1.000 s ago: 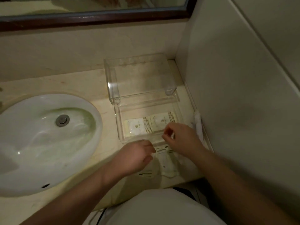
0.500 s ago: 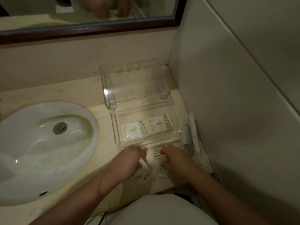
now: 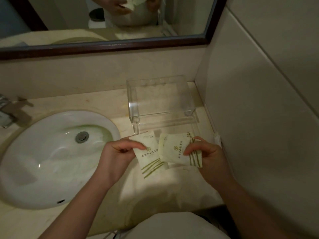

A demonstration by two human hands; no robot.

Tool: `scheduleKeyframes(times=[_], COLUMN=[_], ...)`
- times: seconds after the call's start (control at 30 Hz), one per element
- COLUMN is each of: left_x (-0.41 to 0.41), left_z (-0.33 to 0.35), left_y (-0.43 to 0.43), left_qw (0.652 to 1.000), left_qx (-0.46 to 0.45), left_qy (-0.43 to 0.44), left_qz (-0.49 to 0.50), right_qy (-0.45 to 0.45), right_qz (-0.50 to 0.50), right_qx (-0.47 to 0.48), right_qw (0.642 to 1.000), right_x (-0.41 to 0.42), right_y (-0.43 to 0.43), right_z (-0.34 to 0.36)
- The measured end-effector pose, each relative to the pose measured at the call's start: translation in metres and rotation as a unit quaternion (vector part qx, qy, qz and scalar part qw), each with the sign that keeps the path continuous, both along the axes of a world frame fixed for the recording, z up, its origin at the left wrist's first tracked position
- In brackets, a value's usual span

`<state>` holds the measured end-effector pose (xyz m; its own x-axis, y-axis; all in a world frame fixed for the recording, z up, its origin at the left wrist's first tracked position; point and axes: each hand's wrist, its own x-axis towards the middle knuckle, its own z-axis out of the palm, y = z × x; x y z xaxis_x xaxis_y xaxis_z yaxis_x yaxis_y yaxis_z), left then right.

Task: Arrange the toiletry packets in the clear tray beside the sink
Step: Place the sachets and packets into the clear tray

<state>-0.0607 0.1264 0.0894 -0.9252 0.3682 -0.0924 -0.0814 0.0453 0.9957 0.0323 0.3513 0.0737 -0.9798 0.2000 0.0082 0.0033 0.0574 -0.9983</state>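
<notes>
The person holds two toiletry packets up over the beige surface (image 3: 107,107), just in front of the clear tray (image 3: 161,99), which serves as the landmark here. The left hand (image 3: 119,154) is pinched shut on the left packet (image 3: 149,156), thumb and fingers clamped on its upper left corner, so the packet hangs tilted with its green stripes toward the lower end. The right hand (image 3: 206,155) is pinched shut on the right packet (image 3: 176,150), gripping the striped end, with the packet lying nearly level and its near edge overlapping the left packet. Both packets are pale cream with a small flower logo and a line of printed characters.

The clear tray stands behind the packets, pushed into the corner where the back wall meets the side wall (image 3: 259,118). Its lower front section is partly hidden by the packets, so what lies in it cannot be told. To the left of the tray sits the white oval sink (image 3: 43,161), with its metal drain (image 3: 82,137). Above and behind the tray, the dark-framed mirror (image 3: 103,23) reflects the hands and packets.
</notes>
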Motion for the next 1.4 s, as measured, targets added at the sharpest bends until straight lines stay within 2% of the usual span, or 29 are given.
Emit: scheduleKeyframes(times=[0.23, 0.37, 0.47, 0.53, 0.6, 0.67, 0.87, 0.93, 1.13, 1.4], left_x=[-0.002, -0.005, -0.01, -0.01, -0.006, -0.003, -0.014, -0.02, -0.039, -0.04], left_z=[0.006, 0.002, 0.002, -0.004, -0.015, -0.031, -0.064, -0.069, -0.085, -0.076], left_y=[0.004, 0.001, 0.002, 0.007, 0.017, 0.029, 0.072, 0.083, 0.093, 0.098], left_qw=[1.0, 0.999, 0.994, 0.99, 0.981, 0.971, 0.935, 0.927, 0.928, 0.95], left_qx=[-0.013, 0.005, 0.014, -0.042, -0.097, -0.097, -0.055, -0.036, -0.062, -0.227], left_qy=[0.004, -0.032, -0.068, -0.095, -0.139, -0.189, -0.275, -0.286, -0.283, -0.166], left_qz=[0.025, 0.042, 0.087, 0.098, 0.095, 0.114, 0.218, 0.239, 0.233, 0.135], right_qy=[0.018, 0.016, -0.031, -0.054, -0.084, -0.12, -0.206, -0.222, -0.262, -0.278], right_qz=[-0.037, -0.062, -0.12, -0.179, -0.25, -0.274, -0.215, -0.206, -0.182, -0.114], right_qx=[-0.008, -0.033, -0.113, -0.144, -0.079, -0.004, 0.094, 0.093, 0.099, 0.259], right_qw=[0.999, 0.997, 0.986, 0.972, 0.961, 0.954, 0.95, 0.949, 0.943, 0.918], right_x=[-0.001, 0.0, 0.0, -0.002, -0.007, -0.014, -0.037, -0.048, -0.084, -0.123], right_y=[0.0, 0.002, 0.007, 0.008, 0.011, 0.016, 0.033, 0.038, 0.055, 0.059], right_z=[0.0, 0.001, 0.002, 0.005, 0.004, -0.003, -0.029, -0.033, -0.041, -0.055])
